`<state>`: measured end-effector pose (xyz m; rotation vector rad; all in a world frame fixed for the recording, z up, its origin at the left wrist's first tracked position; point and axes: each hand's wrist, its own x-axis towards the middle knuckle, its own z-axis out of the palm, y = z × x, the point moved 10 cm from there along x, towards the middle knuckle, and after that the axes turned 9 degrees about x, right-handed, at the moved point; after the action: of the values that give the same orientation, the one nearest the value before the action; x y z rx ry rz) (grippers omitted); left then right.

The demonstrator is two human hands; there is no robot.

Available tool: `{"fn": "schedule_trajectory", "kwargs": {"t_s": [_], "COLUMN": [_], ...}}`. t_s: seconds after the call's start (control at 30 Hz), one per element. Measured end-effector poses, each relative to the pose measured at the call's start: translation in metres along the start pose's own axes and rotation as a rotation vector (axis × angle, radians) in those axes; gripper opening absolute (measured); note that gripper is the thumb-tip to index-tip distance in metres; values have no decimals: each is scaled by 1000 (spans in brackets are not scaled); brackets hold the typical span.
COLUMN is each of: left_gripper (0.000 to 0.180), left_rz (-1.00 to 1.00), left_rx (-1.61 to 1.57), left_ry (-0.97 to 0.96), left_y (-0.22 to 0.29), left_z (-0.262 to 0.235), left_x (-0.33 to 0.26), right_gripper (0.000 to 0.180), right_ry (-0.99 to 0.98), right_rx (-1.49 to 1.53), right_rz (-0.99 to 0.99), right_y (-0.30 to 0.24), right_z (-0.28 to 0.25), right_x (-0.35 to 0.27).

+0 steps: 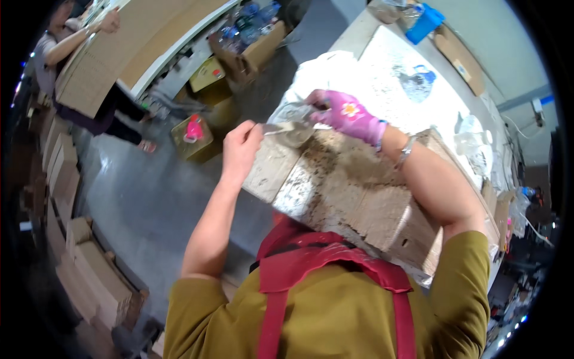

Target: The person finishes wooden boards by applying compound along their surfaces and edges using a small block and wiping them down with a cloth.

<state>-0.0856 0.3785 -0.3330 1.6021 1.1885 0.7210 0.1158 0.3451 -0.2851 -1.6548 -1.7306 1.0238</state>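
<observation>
My left hand (242,146) is closed in a fist around the end of a flat tool with a pale handle (272,128). Its broad greyish end (296,137) points right, toward my other hand; blur hides its exact kind. My right hand (350,116) wears a pink-purple glove with a flower on it, the fingertips bare. Those fingers curl beside a crumpled clear plastic piece (293,112); what they grip, if anything, I cannot make out. Both hands are above a cardboard-covered work surface (341,179), smeared with brown and white residue.
A white-covered table (388,72) extends beyond, with a blue container (425,24) and clear plastic bags (472,143). Metal cans (192,140) stand on the floor at left, near a carton of bottles (245,51). Another person (72,57) handles large cardboard at far left.
</observation>
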Motion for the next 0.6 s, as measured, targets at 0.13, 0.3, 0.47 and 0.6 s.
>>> {"fn": "schedule_trajectory", "kwargs": {"t_s": [0.13,0.3,0.47,0.6], "left_gripper": [25,26,27,27], "left_rz": [12,-32,-1,-49], "left_rx": [-35,-48,-154,-150], "left_ry": [46,46,28,54], "left_y": [-4,-3,2,-10], "left_z": [2,0,5,-1], "left_x": [3,-2,-7,-8], "right_gripper": [33,24,22,23], "right_ry": [60,65,77,60], "right_rx": [-62,-253,-478,-304], "right_rz": [-74,-207,-206,-280], "right_y": [-11,-40,-29,-48], "right_z": [-8,10,26,29], "right_x": [3,0,-6,-7]}}
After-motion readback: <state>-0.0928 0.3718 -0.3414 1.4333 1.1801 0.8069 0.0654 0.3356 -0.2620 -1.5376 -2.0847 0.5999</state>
